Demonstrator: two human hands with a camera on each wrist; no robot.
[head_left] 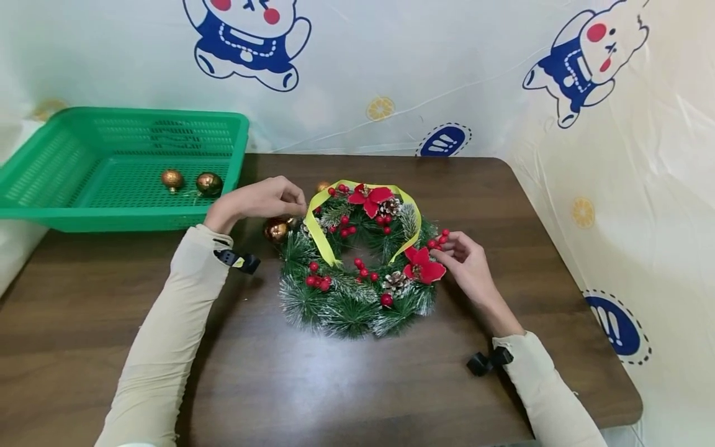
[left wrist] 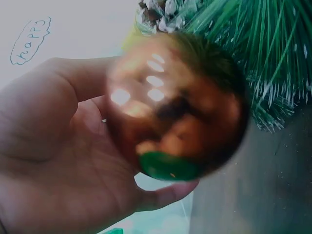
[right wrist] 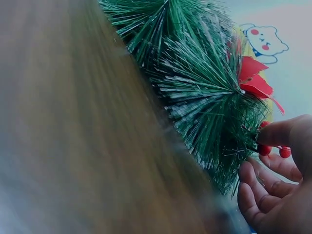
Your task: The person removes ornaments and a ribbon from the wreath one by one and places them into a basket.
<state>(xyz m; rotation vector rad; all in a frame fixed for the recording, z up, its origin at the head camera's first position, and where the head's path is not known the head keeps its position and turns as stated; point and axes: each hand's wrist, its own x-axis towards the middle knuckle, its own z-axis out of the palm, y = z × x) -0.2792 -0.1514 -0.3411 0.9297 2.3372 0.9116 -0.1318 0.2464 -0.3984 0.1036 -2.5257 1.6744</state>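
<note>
A green pine wreath [head_left: 349,310] with a yellow ribbon [head_left: 319,230], red poinsettias, pinecones and red berries lies on the table. At its upper left edge my left hand [head_left: 265,198] has bent fingers beside the ribbon. Below that palm shows a shiny copper ball [head_left: 276,230]; in the left wrist view the ball [left wrist: 175,112] covers the fingertips, so I cannot tell what they grip. My right hand [head_left: 468,264], at the wreath's right edge, pinches a sprig of red berries [right wrist: 264,149] between thumb and fingers, next to a red poinsettia [head_left: 424,266].
A green plastic basket [head_left: 125,217] stands at the back left, with a small gold ball [head_left: 172,179] and a dark copper ball [head_left: 209,184] inside. Another gold ball [head_left: 323,185] peeks out behind the wreath. Beyond the brown wooden table [head_left: 335,385] hangs a printed sheet [head_left: 346,74].
</note>
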